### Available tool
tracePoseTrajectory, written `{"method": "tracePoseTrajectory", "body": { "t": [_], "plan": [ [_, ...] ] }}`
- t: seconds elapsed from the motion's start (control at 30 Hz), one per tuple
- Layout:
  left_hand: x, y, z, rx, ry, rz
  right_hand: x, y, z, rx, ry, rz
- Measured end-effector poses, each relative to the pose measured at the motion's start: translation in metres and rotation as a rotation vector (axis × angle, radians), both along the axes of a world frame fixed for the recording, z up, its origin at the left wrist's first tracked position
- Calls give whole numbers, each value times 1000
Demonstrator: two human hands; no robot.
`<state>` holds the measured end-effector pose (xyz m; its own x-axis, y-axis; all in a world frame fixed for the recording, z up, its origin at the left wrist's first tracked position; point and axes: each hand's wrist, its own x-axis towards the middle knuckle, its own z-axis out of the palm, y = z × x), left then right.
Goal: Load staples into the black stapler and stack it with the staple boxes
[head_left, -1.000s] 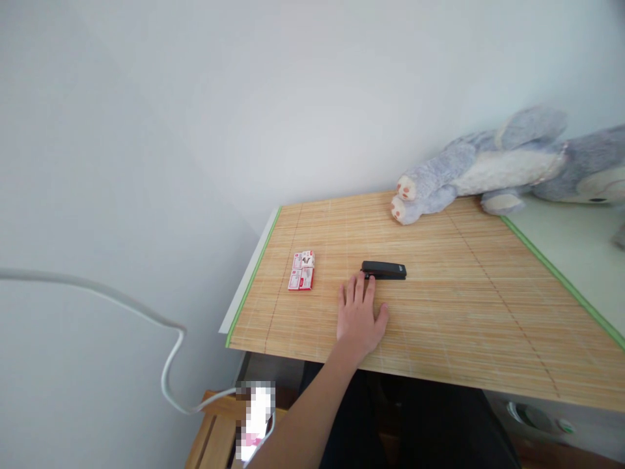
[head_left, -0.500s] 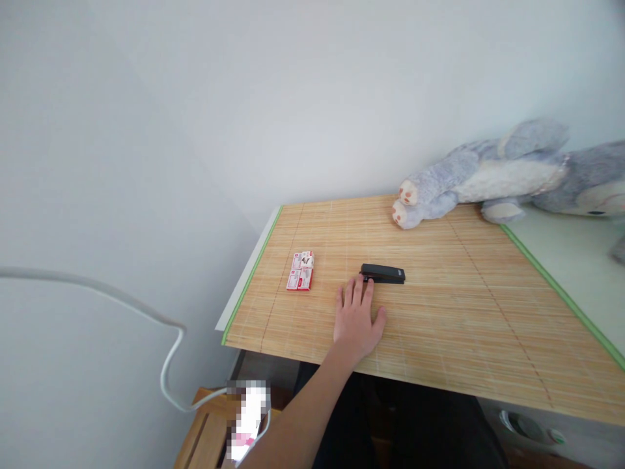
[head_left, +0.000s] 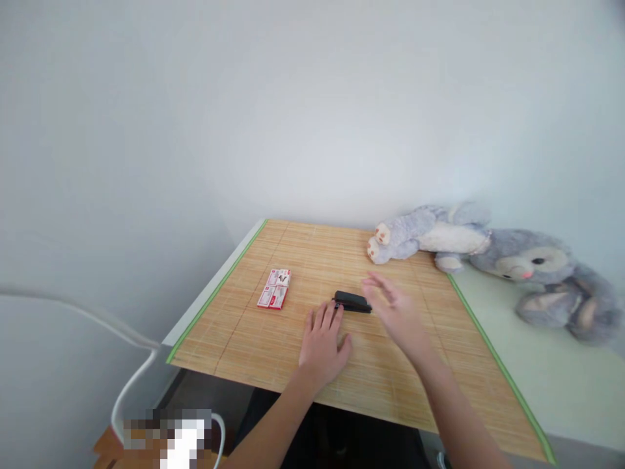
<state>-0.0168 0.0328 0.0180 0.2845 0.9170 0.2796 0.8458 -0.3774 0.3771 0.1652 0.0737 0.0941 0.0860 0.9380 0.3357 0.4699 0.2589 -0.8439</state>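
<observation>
A black stapler (head_left: 350,302) lies flat on a bamboo mat (head_left: 303,260). My left hand (head_left: 323,343) rests palm down on the mat just in front of it, fingers spread, fingertips at the stapler's left end. My right hand (head_left: 396,310) hovers over the stapler's right end with fingers apart, holding nothing; it is slightly blurred and hides that end. Two small red and white boxes (head_left: 274,288) lie side by side on the mat, to the left of the stapler.
A grey plush rabbit (head_left: 493,257) lies along the wall at the back right, its feet on the mat. The mat covers a pale green table (head_left: 561,371) set in a white corner. A white cable (head_left: 134,381) hangs at lower left.
My right hand has come into view and reached over the stapler. The camera has tilted up and pulled back, so the whole plush rabbit now shows. My left hand stays by the stapler.
</observation>
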Motion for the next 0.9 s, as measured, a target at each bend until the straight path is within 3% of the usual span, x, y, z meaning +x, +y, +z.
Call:
{"method": "tracePoseTrajectory", "body": {
  "t": [0.13, 0.27, 0.57, 0.73, 0.9],
  "plan": [
    [-2, 2, -4, -12, -19, -11, -36, 19, -19, -54, -67, 30],
    [-4, 3, -7, -10, -13, -12, -49, 32, -40, -44, 51, -58],
    [-3, 4, -5, 12, 23, -4, 7, 31, -64, -26, 691, -376],
    [-3, 2, -3, 30, 43, 1, 33, 19, -78, -133, 909, -397],
    [-4, 2, -4, 48, 55, 0, 50, 2, -87, -211, 966, -370]
  ]
}}
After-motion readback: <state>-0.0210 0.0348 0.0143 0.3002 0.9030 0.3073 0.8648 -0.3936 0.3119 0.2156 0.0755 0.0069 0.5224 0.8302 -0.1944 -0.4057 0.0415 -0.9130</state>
